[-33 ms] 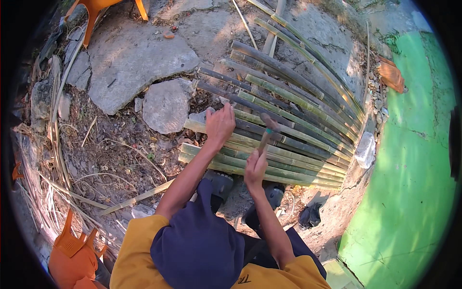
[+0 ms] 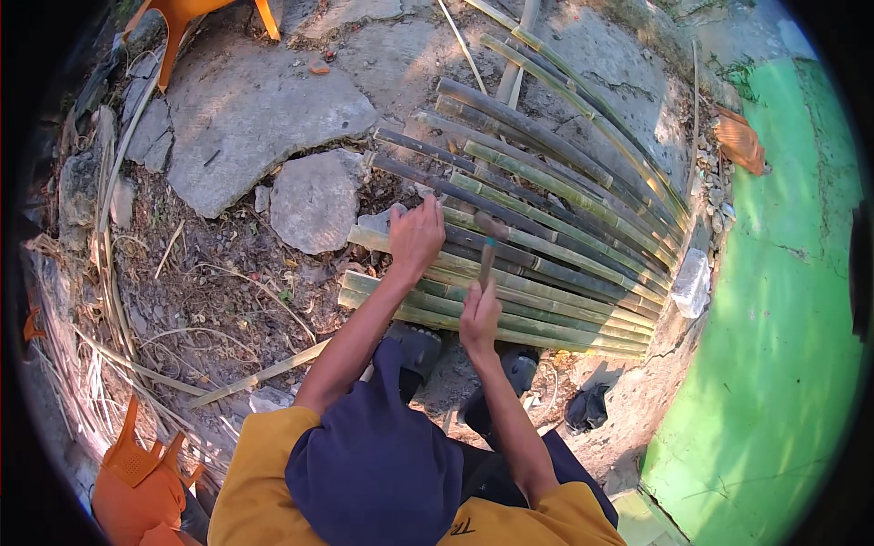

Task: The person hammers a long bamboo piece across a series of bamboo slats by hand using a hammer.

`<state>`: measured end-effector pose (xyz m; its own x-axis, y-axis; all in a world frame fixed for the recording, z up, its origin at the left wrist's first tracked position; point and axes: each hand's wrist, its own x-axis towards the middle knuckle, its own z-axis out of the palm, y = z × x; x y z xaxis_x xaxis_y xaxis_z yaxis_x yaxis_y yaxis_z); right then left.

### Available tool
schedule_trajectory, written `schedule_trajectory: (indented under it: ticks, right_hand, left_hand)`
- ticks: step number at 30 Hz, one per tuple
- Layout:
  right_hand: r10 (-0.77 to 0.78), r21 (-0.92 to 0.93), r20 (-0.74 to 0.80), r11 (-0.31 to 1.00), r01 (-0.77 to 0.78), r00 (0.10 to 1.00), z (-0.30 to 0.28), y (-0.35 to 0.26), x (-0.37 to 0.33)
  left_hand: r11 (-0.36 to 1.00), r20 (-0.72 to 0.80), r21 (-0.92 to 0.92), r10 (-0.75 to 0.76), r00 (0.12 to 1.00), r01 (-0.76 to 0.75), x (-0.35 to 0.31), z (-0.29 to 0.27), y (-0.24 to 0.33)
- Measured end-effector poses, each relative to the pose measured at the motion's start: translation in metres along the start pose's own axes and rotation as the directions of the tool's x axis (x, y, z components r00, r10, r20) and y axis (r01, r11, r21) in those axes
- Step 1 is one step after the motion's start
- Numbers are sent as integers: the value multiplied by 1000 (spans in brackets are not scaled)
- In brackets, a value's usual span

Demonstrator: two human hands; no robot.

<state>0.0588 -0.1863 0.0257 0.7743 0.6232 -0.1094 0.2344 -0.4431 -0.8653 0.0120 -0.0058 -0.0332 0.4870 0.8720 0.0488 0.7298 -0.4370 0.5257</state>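
Observation:
My right hand [image 2: 480, 320] is wrapped round the handle of a hammer [image 2: 488, 250]. The hammer's head, a little blurred, is over the bamboo poles [image 2: 564, 296], just right of my left hand [image 2: 417, 238]. That hand rests at the left ends of the poles, its fingers bent and drawn together; what they pinch, if anything, is hidden. Green and dark poles lie side by side in a row before me, their right ends along a low concrete edge.
Broken concrete slabs [image 2: 264, 118] and a flat stone [image 2: 316, 200] lie left of the poles. Bamboo strips [image 2: 259, 375] litter the ground. An orange chair [image 2: 182, 23] stands far left, another orange chair [image 2: 137, 482] near left. Beyond the concrete edge is a green floor [image 2: 774, 318].
The hammer's head has swung left, toward my left hand, and my right hand has shifted slightly left with it. My left hand and the poles have stayed in place.

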Motion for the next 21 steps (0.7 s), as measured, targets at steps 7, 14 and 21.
schedule_trajectory:
  ticks: [7,14,21]
  right_hand:
    - [20,-66,76,998,-15,997,-23,-47,22]
    - [-160,-95,81,981,167,984,5,1,8]
    - [38,-181,86,983,-22,996,11,-29,6]
  left_hand:
    - [999,34,31,-28,999,27,-5,-5,-11]
    - [1000,29,11,-17,999,17,-1,-2,0]
    - [1000,9,5,-22,1000,22,-3,-6,-5]
